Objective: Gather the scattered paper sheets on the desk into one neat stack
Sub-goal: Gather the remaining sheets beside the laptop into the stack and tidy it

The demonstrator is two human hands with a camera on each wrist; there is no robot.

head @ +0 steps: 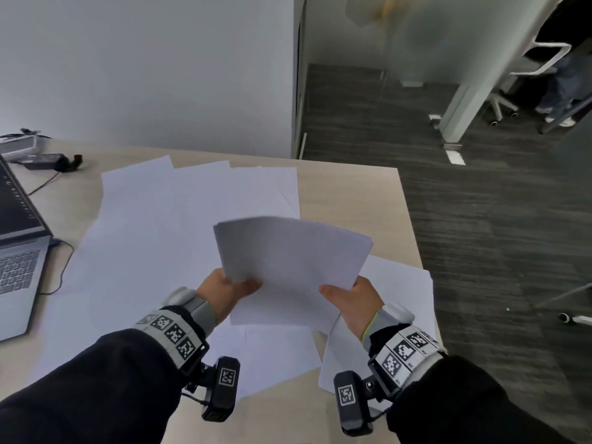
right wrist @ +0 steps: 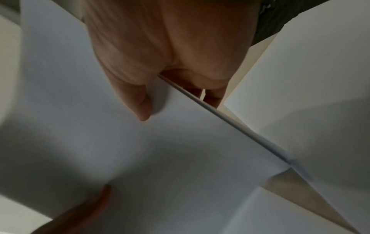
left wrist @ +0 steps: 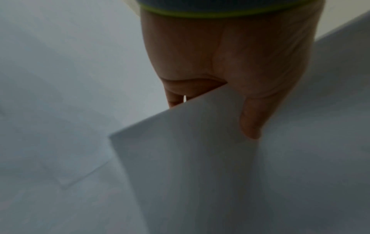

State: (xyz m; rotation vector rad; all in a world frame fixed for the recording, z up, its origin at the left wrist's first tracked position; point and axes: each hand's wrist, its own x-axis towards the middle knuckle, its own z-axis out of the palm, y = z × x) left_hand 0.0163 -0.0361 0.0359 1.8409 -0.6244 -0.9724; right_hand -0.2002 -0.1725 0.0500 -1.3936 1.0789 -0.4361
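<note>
Both hands hold a small bundle of white sheets (head: 290,264) lifted above the desk (head: 349,193). My left hand (head: 229,291) pinches its near left edge, thumb on top and fingers underneath; the left wrist view shows that thumb pressing the bundle (left wrist: 200,166). My right hand (head: 347,298) pinches the near right edge the same way, and in the right wrist view its thumb lies on the bundle (right wrist: 180,150). Several loose white sheets (head: 179,219) lie spread and overlapping over the desk behind the bundle. More loose sheets (head: 397,283) lie under it at the right edge.
An open laptop (head: 19,241) stands at the left with a black cable (head: 62,267) running beside the sheets. A power brick (head: 48,161) and small items lie at the far left corner. The desk ends at the right over dark carpet (head: 480,219).
</note>
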